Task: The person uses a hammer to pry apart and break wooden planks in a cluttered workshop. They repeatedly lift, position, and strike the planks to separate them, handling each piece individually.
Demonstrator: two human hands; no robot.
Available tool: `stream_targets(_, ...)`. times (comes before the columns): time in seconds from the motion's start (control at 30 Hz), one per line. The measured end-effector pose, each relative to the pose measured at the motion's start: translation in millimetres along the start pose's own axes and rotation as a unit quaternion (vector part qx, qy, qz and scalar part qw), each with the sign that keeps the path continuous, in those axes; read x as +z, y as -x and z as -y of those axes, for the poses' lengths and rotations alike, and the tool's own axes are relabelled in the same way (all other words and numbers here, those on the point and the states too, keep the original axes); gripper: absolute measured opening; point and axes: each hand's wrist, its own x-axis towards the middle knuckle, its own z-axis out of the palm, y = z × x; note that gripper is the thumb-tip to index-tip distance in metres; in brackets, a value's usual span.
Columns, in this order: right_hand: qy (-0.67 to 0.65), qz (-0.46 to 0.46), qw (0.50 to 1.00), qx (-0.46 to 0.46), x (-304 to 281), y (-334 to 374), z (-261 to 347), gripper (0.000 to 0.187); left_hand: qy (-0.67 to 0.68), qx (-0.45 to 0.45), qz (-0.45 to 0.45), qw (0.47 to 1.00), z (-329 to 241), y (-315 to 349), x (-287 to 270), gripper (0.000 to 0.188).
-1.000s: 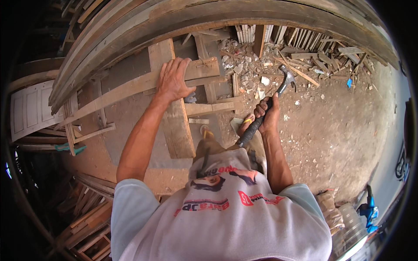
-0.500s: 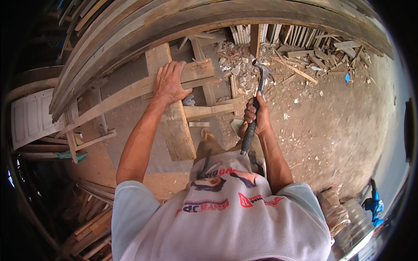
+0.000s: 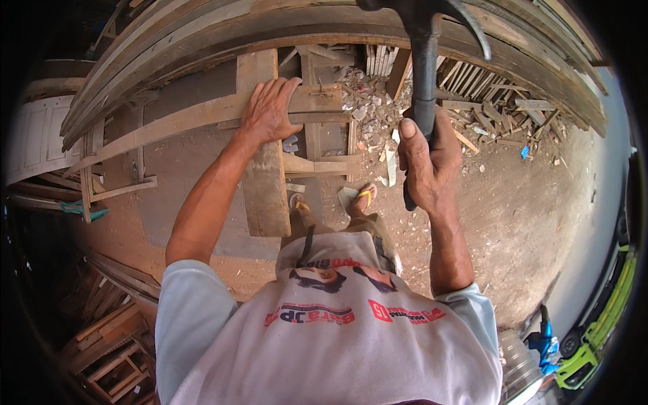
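Note:
My left hand (image 3: 270, 111) grips a long, narrow wooden plank (image 3: 182, 123), its fingers over the far edge and its thumb at the near edge. The plank lies across a wider board (image 3: 265, 192) that runs toward me. A thin, nail-like piece (image 3: 320, 88) sticks up near the plank's right end. Raised on the right, my right hand (image 3: 432, 158) is closed around the black handle of a claw hammer (image 3: 424, 74). The hammer head is high up, close to the camera and partly cut off by the upper edge.
Long stacked boards (image 3: 304, 30) span the far side. Beyond my feet lie rubble and wood scraps (image 3: 496, 118). A wooden crosspiece (image 3: 320, 165) sits right of the wide board. Lower left are wooden frames (image 3: 118, 358); a white panelled door (image 3: 40, 138) leans at the left.
My right hand has lifted the hammer from low near my waist to high and close to the camera. The left hand stays on the plank; the whole view has shifted slightly.

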Motion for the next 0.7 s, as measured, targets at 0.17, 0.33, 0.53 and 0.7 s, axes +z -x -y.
stream_targets(0.17, -0.039, -0.047, 0.964, -0.257, -0.1, -21.2, 5.1, 0.033, 0.011, -0.018, 0.017, 1.0, -2.0, -2.6, -0.4, 0.095)
stream_targets(0.33, 0.314, 0.149, 0.936, 0.056, -2.5, -3.1, -21.9, 0.044, 0.017, -0.033, 0.054, 0.998, -7.5, 2.7, -3.8, 0.096)
stream_targets(0.53, 0.015, -0.004, 0.999, -0.04, -10.0, -10.3, 64.0, 0.039, 0.012, -0.04, 0.064, 0.997, -3.1, 0.6, -8.6, 0.096)
stream_targets(0.7, -0.14, -0.062, 0.947, -0.282, 8.1, -43.7, 92.7, 0.037, 0.014, -0.018, 0.0, 1.0, 5.4, 6.0, 5.8, 0.093)
